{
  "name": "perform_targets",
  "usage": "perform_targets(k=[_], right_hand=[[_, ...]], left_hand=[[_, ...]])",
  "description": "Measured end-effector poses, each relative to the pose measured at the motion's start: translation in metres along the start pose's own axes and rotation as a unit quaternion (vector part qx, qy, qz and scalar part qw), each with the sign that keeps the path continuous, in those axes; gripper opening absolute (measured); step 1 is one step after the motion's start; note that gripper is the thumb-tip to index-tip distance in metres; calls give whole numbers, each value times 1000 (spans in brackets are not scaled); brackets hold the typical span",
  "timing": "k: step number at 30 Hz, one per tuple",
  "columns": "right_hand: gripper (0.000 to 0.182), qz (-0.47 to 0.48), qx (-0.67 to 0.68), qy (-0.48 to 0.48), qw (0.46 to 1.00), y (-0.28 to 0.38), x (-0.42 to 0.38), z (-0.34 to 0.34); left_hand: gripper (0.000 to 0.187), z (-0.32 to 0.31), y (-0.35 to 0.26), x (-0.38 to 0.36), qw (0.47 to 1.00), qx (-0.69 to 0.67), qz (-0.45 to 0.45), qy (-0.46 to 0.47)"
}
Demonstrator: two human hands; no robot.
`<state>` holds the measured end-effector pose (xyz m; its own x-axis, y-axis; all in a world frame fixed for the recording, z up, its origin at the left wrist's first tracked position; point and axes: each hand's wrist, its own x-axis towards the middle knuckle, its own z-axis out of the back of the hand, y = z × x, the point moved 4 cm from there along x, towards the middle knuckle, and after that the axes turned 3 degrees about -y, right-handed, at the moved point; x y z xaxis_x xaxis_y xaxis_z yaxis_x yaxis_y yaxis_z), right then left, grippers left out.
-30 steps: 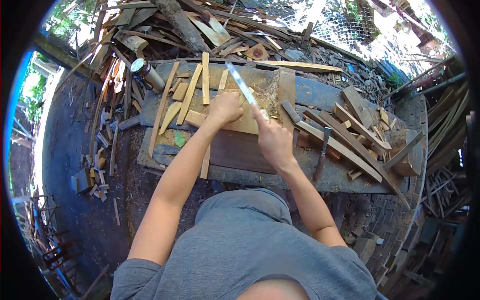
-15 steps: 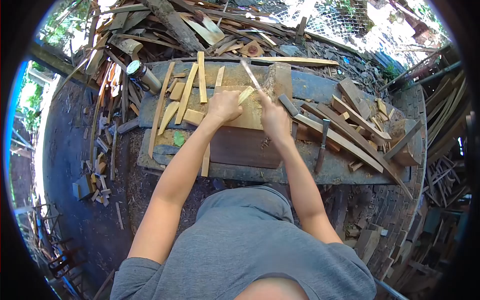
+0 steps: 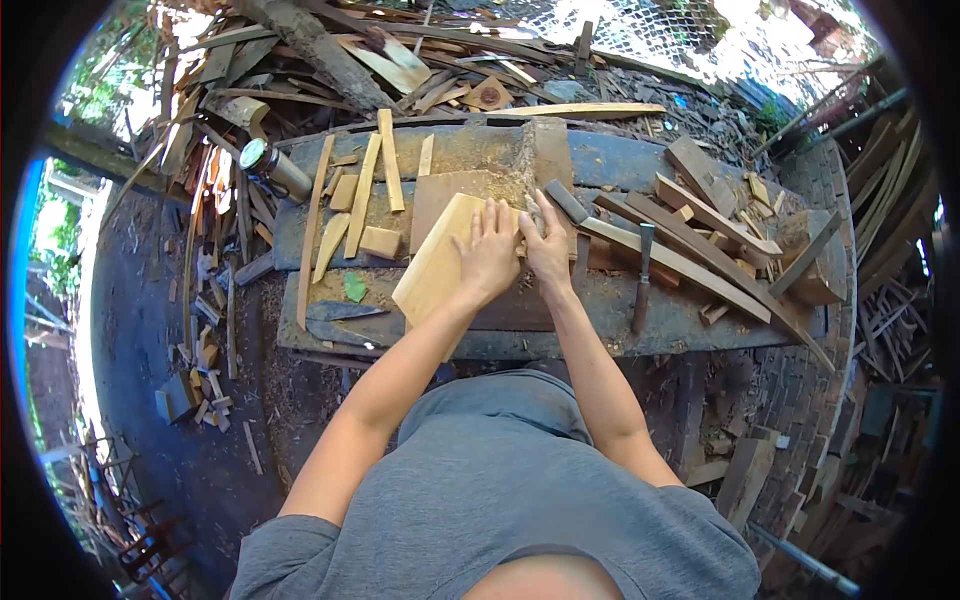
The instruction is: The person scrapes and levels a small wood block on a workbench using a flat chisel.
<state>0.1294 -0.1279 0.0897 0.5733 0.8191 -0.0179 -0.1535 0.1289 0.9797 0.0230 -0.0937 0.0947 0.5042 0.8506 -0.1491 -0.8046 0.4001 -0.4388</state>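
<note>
A pale wooden board [image 3: 436, 262] lies tilted across the middle of the workbench. My left hand [image 3: 488, 255] rests flat on its face, fingers spread and pointing away from me. Beside the board's right edge is my right hand [image 3: 546, 255], its fingers stretched forward and its thumb apart, close to the left fingertips. A small greyish bit shows by the right fingertips, too unclear to name. Beneath the pale board, a brownish wooden panel [image 3: 432, 196] partly shows. Wood shavings [image 3: 512, 187] are scattered past the hands.
Thin wood strips [image 3: 363, 195] and small blocks [image 3: 380, 241] lie on the left of the bench. To the right are a dark-handled tool [image 3: 642, 290] and several long planks [image 3: 690, 265]. A flask [image 3: 275, 170] stands at the far left, before a scrap-wood pile [image 3: 330, 55].
The knife that was in my right hand is no longer visible there, and its fingers have straightened. My left hand has gone from gripping wood to lying flat on the tilted board.
</note>
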Motion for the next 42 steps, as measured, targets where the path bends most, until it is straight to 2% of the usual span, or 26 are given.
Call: perform_targets(k=[1,5,6,7,8,10,11,14,18,19,21,23,27,30,32,33,35,36,38,41,42], right_hand=[[58,-57,68,35,995,-10,-1,2],[54,-94,85,44,991,-24,-6,7],[51,-143,162,73,974,-15,-9,8],[48,-189,238,102,947,-8,-9,8],[48,-192,240,104,946,-4,-8,5],[45,-146,227,82,959,5,-2,0],[46,-165,241,110,950,3,-1,2],[45,-201,311,115,922,-2,-3,5],[50,-203,292,152,922,-9,-2,14],[53,-153,209,131,957,-10,1,12],[58,-104,123,108,981,-14,7,8],[61,16,124,86,988,-16,18,3],[62,4,106,84,991,-11,42,-3],[59,35,45,65,996,-21,59,-7],[57,20,-8,46,999,-27,68,-6],[57,21,-7,42,999,-24,68,-1],[56,-34,-31,25,999,-20,56,18],[56,-34,-31,23,999,-18,51,28],[57,-108,-17,90,990,-25,39,47],[58,-68,-55,88,992,-54,23,65],[58,-53,-14,70,996,-62,19,65]], left_hand=[[82,-4,0,-4,1000,-2,-7,-9],[92,-15,1,-9,999,2,-5,-44],[92,-19,1,-12,999,3,-3,-40],[94,-18,1,-12,997,-3,2,-81],[97,-16,1,-12,992,-9,6,-123],[99,-18,2,-10,990,-13,15,-142],[101,-18,2,-9,986,-21,20,-164],[101,-18,1,-8,979,-48,28,-196],[102,-27,-1,-8,978,-37,33,-200],[104,-29,-1,-8,973,-37,33,-224],[106,-34,-2,-6,968,-37,32,-245],[108,-34,1,-2,959,-37,40,-278],[108,-26,7,20,969,-6,50,-241],[107,-32,12,40,979,1,60,-195],[107,-41,16,59,976,10,109,-191],[107,-36,13,68,976,11,105,-192],[106,-32,12,87,981,0,160,-107],[106,-32,15,98,982,1,157,-106],[104,-30,35,118,964,46,235,-111],[103,-28,57,136,958,55,271,-79],[103,-31,64,138,956,57,282,-61]])
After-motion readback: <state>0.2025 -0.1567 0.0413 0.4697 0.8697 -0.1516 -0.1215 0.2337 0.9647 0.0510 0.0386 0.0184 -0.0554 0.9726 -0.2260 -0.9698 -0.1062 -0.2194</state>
